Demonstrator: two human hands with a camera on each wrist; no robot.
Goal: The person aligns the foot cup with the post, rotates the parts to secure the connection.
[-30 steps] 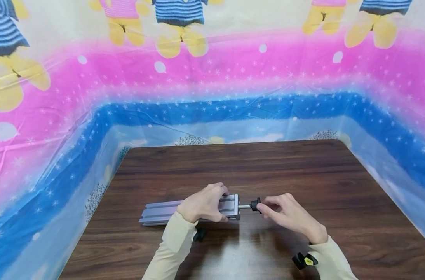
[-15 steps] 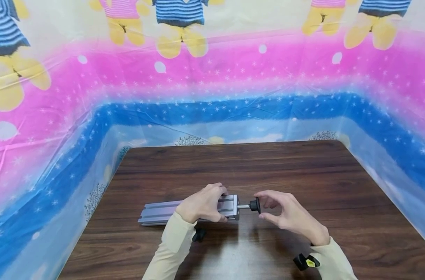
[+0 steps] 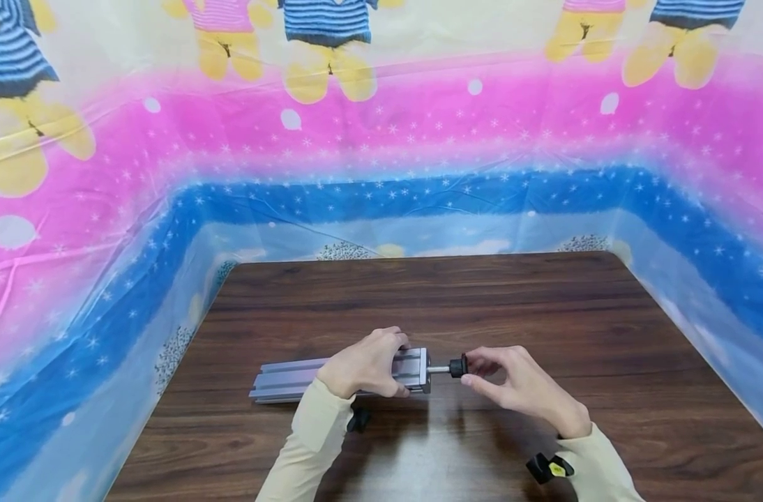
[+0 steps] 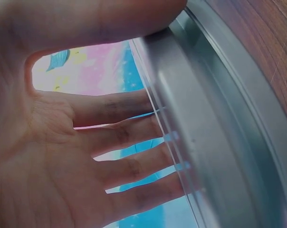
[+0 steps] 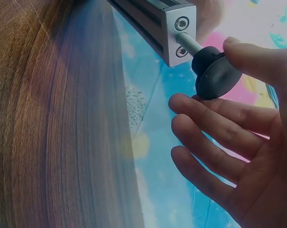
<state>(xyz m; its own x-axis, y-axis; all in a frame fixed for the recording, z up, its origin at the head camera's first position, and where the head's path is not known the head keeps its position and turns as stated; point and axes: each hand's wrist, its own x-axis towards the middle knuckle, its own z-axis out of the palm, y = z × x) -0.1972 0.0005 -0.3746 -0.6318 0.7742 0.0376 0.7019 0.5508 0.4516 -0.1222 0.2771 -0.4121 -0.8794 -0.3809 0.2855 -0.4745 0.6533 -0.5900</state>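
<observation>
A grey slotted aluminium profile (image 3: 287,380) lies lengthwise over the table, with a flat end plate (image 5: 182,35) fastened by two socket-head screws. From this plate sticks out a threaded rod (image 5: 189,43) that ends in a black round levelling foot (image 5: 218,78). My left hand (image 3: 365,366) grips the profile near its plate end, thumb on the near side and fingers on the far side. At the foot's rim, my right hand (image 3: 522,383) pinches with thumb and index finger; the other fingers are bent loosely below it in the right wrist view.
The dark wood-grain table (image 3: 419,300) has rounded far corners. A printed cloth (image 3: 394,139) in pink, blue and cream hangs around its back and sides. Each wrist carries a small black device, one of them the right wrist camera (image 3: 547,468).
My right hand's fingers spread away from the foot half a second ago and have come back onto its rim. The left hand and the profile have stayed in place.
</observation>
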